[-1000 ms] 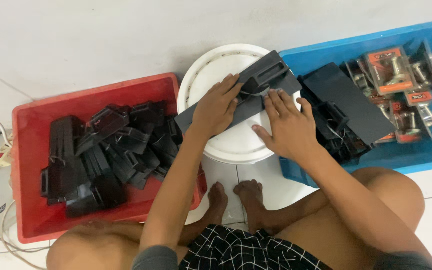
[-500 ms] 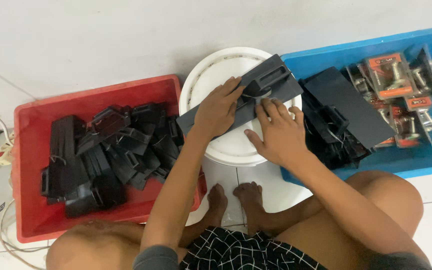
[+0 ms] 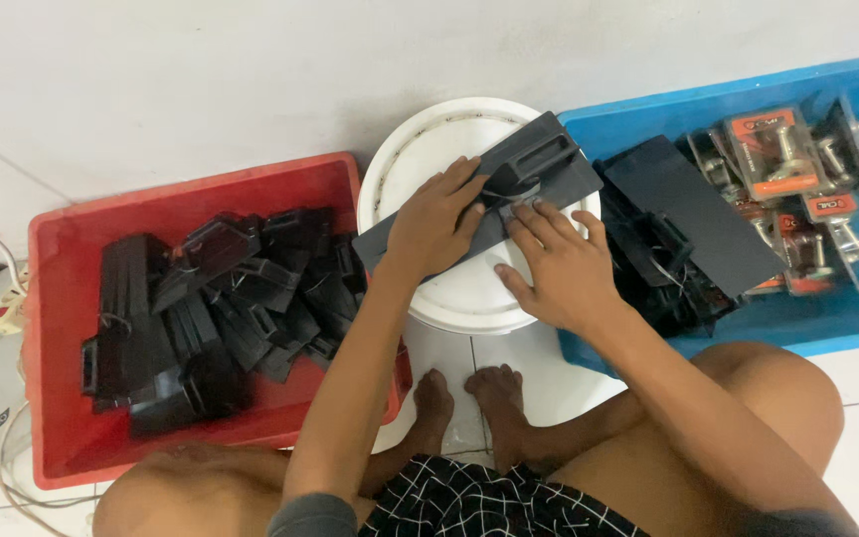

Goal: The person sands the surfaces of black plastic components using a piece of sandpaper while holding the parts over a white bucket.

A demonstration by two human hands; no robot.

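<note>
A flat black plastic panel with a raised block on it (image 3: pixel 539 159) lies across the lid of a white round bucket (image 3: pixel 469 288). My left hand (image 3: pixel 434 221) presses down on the panel's left half. My right hand (image 3: pixel 561 267) rests at its near edge, fingertips touching the panel just below the raised block. Neither hand lifts the panel off the bucket.
A red bin (image 3: pixel 62 398) on the left holds several black plastic parts (image 3: pixel 211 308). A blue bin (image 3: pixel 847 318) on the right holds more black panels (image 3: pixel 688 219) and packaged metal fittings (image 3: pixel 787 159). My bare feet (image 3: pixel 469 398) rest on the white tiled floor. Cables lie at far left.
Both hands have shifted slightly on the panel; the right hand's fingers have moved up toward the raised block. The panel stays on the bucket.
</note>
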